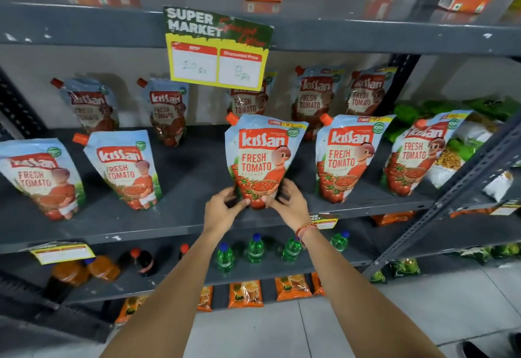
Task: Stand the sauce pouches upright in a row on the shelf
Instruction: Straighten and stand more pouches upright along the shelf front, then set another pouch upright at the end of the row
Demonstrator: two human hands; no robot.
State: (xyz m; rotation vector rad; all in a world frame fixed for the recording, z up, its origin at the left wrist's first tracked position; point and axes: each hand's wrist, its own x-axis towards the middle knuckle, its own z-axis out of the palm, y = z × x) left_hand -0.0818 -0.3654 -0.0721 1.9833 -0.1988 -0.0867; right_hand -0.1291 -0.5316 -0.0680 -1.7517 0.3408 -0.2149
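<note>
Both forearms are seen bare, no sleeves being worn. A red-orange thread band [305,229] is tied around the right wrist.

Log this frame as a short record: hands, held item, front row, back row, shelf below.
left hand: grips held pouch's base, left side
right hand: grips its base, right side
held pouch: upright, middle of front row, on shelf
front row: five pouches counting held one, all upright
back row: five pouches, one partly behind price sign
shelf below: bottles
</note>
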